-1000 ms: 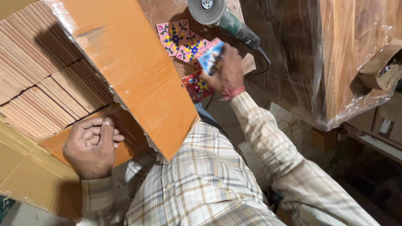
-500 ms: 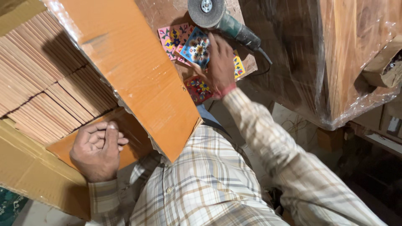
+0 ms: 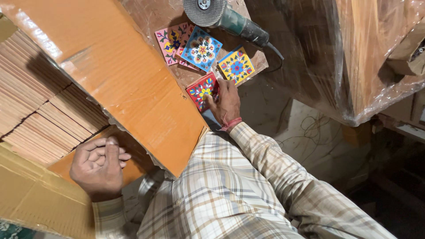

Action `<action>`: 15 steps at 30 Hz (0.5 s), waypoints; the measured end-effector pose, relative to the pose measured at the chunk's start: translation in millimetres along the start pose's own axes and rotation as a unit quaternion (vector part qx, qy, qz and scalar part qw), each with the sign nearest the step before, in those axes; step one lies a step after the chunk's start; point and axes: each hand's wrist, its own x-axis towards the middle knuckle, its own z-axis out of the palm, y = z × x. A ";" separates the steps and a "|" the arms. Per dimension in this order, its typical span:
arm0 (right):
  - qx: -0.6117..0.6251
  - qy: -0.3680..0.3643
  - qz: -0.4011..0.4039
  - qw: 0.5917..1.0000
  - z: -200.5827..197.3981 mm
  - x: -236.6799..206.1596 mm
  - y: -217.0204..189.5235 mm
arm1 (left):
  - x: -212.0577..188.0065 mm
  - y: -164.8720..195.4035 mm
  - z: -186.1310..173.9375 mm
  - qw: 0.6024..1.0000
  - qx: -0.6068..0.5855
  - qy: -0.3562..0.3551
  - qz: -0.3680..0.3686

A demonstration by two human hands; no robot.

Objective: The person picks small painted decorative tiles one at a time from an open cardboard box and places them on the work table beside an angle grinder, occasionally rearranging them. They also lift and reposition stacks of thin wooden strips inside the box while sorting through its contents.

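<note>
While the open cardboard box holds tight rows of plain terracotta-coloured tiles stacked on edge, I see my left hand curled loosely on its orange flap, gripping nothing. My right hand lies flat, fingers narrow, on the red floral tile. That tile sits under my fingertips, just beside the yellow tile, blue tile and angle grinder.
</note>
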 end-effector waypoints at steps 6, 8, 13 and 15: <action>0.005 -0.013 0.080 0.997 -0.4 -0.1 -8.9 | -1.1 3.0 0.8 1.000 0.002 0.004 -0.002; 0.023 -0.016 0.119 0.992 1.9 3.2 -9.0 | -1.4 3.9 1.1 1.000 0.012 0.001 0.000; 0.091 -0.028 0.169 0.981 7.2 11.4 -0.4 | -2.1 6.0 1.7 1.000 0.018 0.003 -0.002; 0.109 -0.029 0.182 0.977 9.0 14.2 4.4 | -2.3 6.0 2.4 1.000 0.022 0.004 0.007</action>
